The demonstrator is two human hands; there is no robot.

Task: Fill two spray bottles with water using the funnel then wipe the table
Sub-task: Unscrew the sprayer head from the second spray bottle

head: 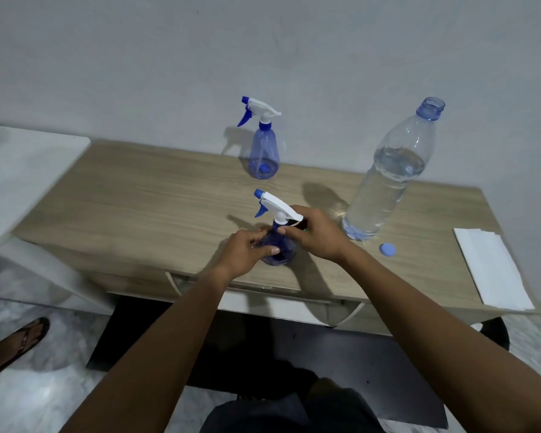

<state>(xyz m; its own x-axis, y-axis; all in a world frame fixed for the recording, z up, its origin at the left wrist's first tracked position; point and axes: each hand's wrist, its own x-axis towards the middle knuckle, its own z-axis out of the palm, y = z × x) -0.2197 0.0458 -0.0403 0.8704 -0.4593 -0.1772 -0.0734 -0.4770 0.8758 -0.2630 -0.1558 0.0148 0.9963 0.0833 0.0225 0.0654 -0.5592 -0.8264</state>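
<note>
A person stands over a wooden bench (138, 195), both hands on the near spray bottle (278, 248), which stands upright close to the front edge. The left hand (247, 248) wraps the blue body from the left; the right hand (317, 234) pinches the collar just under the white trigger head (278, 206), whose nozzle points left. The neck runs straight up between the two hands, so any twist turns about that vertical axis, and the right hand sits nearer the cap. A second spray bottle (263, 151) stands capped at the back by the wall. An open water bottle (391, 176), partly full, stands just right of the hands, its blue cap (387, 248) lying beside it. A folded white cloth (494, 270) rests at the bench's right end. The funnel cannot be made out clearly.
</note>
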